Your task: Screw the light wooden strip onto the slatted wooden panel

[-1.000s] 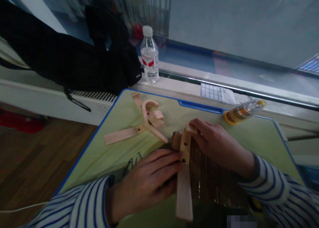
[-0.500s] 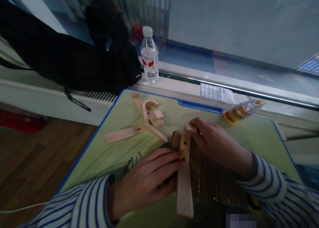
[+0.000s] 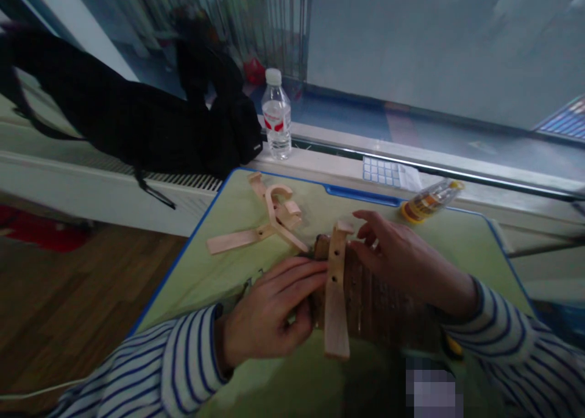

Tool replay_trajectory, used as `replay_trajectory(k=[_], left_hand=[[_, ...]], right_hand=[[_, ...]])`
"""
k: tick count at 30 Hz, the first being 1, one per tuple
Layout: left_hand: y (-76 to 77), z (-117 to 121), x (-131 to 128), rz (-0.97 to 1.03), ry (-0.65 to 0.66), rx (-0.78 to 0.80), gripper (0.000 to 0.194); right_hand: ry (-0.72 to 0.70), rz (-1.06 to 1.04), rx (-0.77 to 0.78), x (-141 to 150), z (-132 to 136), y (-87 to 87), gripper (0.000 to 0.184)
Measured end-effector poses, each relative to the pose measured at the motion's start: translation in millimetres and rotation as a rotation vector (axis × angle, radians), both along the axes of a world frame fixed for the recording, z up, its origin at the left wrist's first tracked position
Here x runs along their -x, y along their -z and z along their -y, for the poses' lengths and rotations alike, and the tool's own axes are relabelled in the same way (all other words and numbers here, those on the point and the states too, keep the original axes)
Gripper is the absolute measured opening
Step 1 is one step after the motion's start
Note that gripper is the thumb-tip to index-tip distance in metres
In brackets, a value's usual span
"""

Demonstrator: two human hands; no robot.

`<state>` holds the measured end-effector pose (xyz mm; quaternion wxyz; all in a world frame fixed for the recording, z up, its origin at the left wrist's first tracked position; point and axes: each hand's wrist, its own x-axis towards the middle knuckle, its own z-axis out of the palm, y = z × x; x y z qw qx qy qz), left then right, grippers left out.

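Wooden piece: flat, pale, bored with two dark holes [image 3: 337, 311]; laid across a brown ridged object [image 3: 377, 296] on the surface [image 3: 192, 284].
Left hand [image 3: 269, 311]: fingers pressed together, tips set against the piece's left edge; whether it is gripped cannot be told.
Right hand [image 3: 406, 259]: fingers curled, thumb and forefinger spread apart, held just beside the piece's upper end.
Other wooden parts [image 3: 276, 217]: one hooked, others straight; grouped at far left.
Water bottle [image 3: 276, 125]: white cap, red-and-white label; lettering too small to be read.
Yellow-capped bottle [image 3: 427, 203]: brown-and-yellow label, wording blurred.
Sheet [image 3: 381, 171]: blue grid printed; no writing legible.
Black bag [image 3: 183, 131]: small pale tag seen, unreadable.
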<state>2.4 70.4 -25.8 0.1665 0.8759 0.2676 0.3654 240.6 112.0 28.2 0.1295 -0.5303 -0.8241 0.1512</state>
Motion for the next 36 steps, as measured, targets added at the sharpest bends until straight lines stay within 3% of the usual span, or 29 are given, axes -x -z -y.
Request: replay_trajectory(k=[5, 10, 17, 26, 36], left_hand=[[0.1, -6.8, 1.8, 0.056, -0.152, 0.027, 0.035], [-12.5, -7.8, 13.7, 0.108, -0.303, 0.106, 0.024], [-29.1, 18.1, 47.6, 0.059, -0.51, 0.246, 0.021], [-23.4, 53.8, 70.6, -0.201, -0.485, 0.294, 0.022], [-9.7, 52.8, 71.0, -0.379, -0.46, 0.3, 0.025]], right_hand=[[0.032, 0.008, -0.008, -10.3, 18.3, -11.0, 0.03], [-0.016, 0.052, -0.025, -14.8, 39.2, -20.0, 0.018], [-0.04, 0.028, -0.092, -10.9, 64.2, -28.2, 0.019], [-0.079, 0.01, -0.147, -1.6, 109.3, -32.3, 0.018], [-0.302, 0.116, 0.017, 31.3, 137.3, -16.8, 0.022]])
